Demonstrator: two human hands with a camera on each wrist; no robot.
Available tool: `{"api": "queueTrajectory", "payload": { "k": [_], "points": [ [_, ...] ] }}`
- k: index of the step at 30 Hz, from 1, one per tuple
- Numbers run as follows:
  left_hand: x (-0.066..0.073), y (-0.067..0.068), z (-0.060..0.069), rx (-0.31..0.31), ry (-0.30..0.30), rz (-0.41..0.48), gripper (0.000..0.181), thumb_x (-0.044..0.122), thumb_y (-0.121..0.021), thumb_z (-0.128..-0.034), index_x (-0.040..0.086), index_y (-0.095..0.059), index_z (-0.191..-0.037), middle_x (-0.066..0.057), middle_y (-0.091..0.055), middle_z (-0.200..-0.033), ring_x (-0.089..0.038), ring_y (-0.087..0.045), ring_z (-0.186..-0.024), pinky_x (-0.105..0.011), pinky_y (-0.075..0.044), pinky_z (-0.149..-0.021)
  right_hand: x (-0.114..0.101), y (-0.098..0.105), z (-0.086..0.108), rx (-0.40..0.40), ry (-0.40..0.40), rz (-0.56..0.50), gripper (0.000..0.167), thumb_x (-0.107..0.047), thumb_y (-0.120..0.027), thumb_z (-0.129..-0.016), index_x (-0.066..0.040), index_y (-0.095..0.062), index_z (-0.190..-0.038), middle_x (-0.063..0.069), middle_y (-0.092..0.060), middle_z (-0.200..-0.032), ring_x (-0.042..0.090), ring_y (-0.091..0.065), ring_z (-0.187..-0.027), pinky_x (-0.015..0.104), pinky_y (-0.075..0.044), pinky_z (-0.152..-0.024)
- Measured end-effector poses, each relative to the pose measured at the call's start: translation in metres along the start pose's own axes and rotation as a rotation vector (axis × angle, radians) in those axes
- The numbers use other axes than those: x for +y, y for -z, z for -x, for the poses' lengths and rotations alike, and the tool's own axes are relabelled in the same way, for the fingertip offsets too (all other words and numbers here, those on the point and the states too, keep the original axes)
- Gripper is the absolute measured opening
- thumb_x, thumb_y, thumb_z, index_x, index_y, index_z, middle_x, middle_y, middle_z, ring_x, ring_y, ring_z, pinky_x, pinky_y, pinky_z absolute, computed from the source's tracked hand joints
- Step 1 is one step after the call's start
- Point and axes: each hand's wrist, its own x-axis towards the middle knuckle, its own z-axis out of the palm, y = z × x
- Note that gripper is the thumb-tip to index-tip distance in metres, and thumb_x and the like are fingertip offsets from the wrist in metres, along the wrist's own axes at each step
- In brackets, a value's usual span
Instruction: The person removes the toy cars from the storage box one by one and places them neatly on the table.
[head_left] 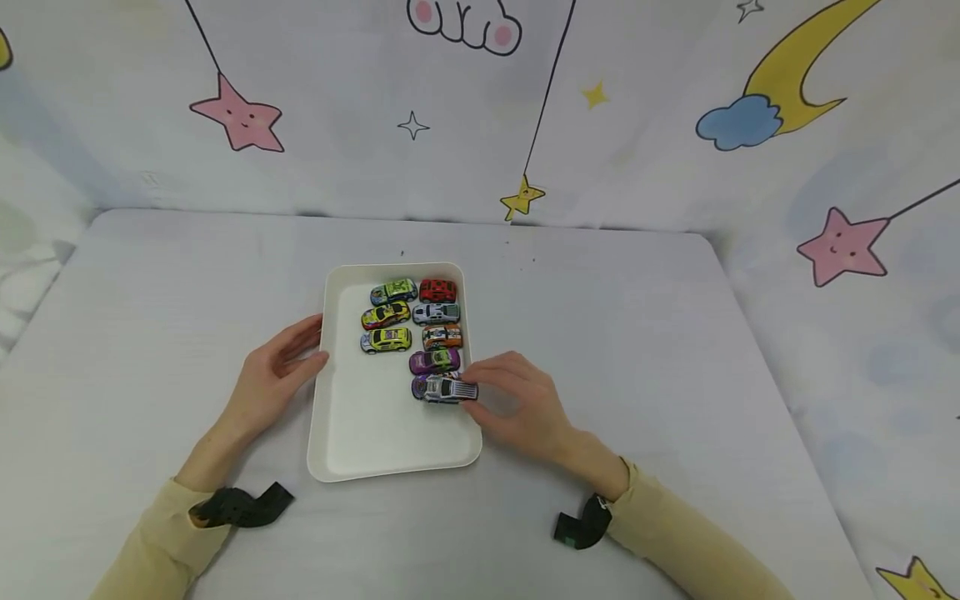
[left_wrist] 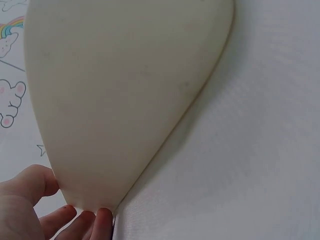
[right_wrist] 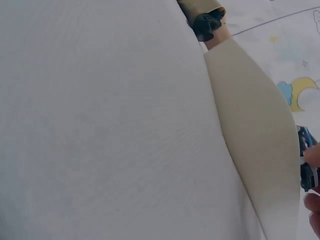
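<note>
A white tray (head_left: 360,433) lies on the table with several small toy cars in it. My left hand (head_left: 272,375) holds its left edge, thumb at the rim and fingers against the outer wall; the left wrist view shows those fingers on the side wall (left_wrist: 125,100). Over the right side of the tray, my right hand (head_left: 525,404) pinches a silver toy car (head_left: 447,390) between thumb and fingers. That car partly hides another toy car (head_left: 418,387) under or behind it. Just above them sits a purple toy car (head_left: 435,361). Only fingertips (right_wrist: 312,156) show in the right wrist view.
Farther back in the tray, the right column has orange (head_left: 442,336), grey (head_left: 437,313) and red (head_left: 438,290) cars. Left of them stand yellow (head_left: 386,340), yellow-and-red (head_left: 386,315) and green (head_left: 393,291) cars. A patterned cloth (head_left: 337,108) hangs behind the white table (head_left: 615,333).
</note>
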Motion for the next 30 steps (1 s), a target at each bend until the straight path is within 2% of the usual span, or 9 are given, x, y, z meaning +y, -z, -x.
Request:
{"api": "queueTrajectory", "payload": {
  "k": [4,8,11,14,21,25,30],
  "points": [
    [0.001,0.001,0.0,-0.003,-0.001,0.002,0.052,0.004,-0.064,-0.0966,0.001,-0.048,-0.146,-0.026,-0.052,-0.143,0.013,-0.052,-0.117,-0.006,-0.049,-0.089,0.01,0.005,0.0,0.097,-0.081,-0.048,0.03,-0.007,-0.081,-0.081,-0.009,-0.073,-0.11,0.003,-0.072,-0.108,0.017,-0.067,-0.101,0.024,-0.055,-0.092],
    [0.002,0.001,0.0,0.0,-0.002,0.005,0.052,0.004,-0.063,-0.0968,0.001,-0.048,-0.146,-0.027,-0.052,-0.143,0.013,-0.052,-0.118,-0.006,-0.05,-0.089,0.024,0.008,0.001,0.189,-0.111,-0.08,0.031,-0.001,-0.081,-0.081,-0.008,-0.073,-0.11,0.005,-0.072,-0.107,0.019,-0.068,-0.097,0.026,-0.056,-0.089],
    [0.001,0.001,0.0,0.003,-0.001,0.001,0.051,0.005,-0.063,-0.0973,0.0,-0.048,-0.146,-0.027,-0.052,-0.143,0.012,-0.052,-0.118,-0.006,-0.05,-0.09,0.036,0.01,0.002,0.249,-0.128,-0.067,0.032,0.002,-0.081,-0.079,-0.006,-0.074,-0.109,0.008,-0.073,-0.105,0.02,-0.068,-0.094,0.027,-0.056,-0.086],
    [-0.001,0.001,0.0,0.002,0.001,-0.013,0.051,0.006,-0.063,-0.0977,0.0,-0.048,-0.146,-0.026,-0.052,-0.144,0.011,-0.052,-0.119,-0.006,-0.05,-0.09,0.052,0.013,0.003,0.281,-0.133,-0.011,0.03,0.001,-0.081,-0.079,-0.006,-0.074,-0.108,0.008,-0.073,-0.105,0.021,-0.068,-0.092,0.023,-0.055,-0.086],
    [-0.004,0.002,-0.001,0.005,-0.012,-0.029,0.05,0.006,-0.063,-0.0977,-0.001,-0.048,-0.145,-0.027,-0.052,-0.143,0.011,-0.053,-0.12,-0.006,-0.05,-0.09,0.091,0.028,-0.002,0.273,-0.139,0.117,0.027,-0.002,-0.08,-0.082,-0.005,-0.074,-0.108,0.008,-0.073,-0.104,0.021,-0.067,-0.09,0.028,-0.055,-0.082],
    [-0.003,0.002,-0.001,0.005,-0.016,-0.029,0.05,0.005,-0.063,-0.0976,-0.001,-0.048,-0.145,-0.028,-0.052,-0.143,0.011,-0.052,-0.12,-0.006,-0.05,-0.09,0.108,0.036,-0.009,0.247,-0.154,0.124,0.025,-0.001,-0.079,-0.083,-0.003,-0.073,-0.107,0.01,-0.072,-0.102,0.022,-0.067,-0.09,0.034,-0.056,-0.081],
    [-0.002,0.0,-0.001,-0.001,-0.007,-0.02,0.051,0.005,-0.063,-0.0976,-0.001,-0.048,-0.146,-0.028,-0.052,-0.143,0.012,-0.052,-0.119,-0.006,-0.05,-0.089,0.124,0.045,-0.018,0.187,-0.148,0.123,0.024,-0.001,-0.078,-0.084,-0.001,-0.072,-0.107,0.011,-0.072,-0.102,0.024,-0.068,-0.089,0.034,-0.056,-0.079]
  ]
}}
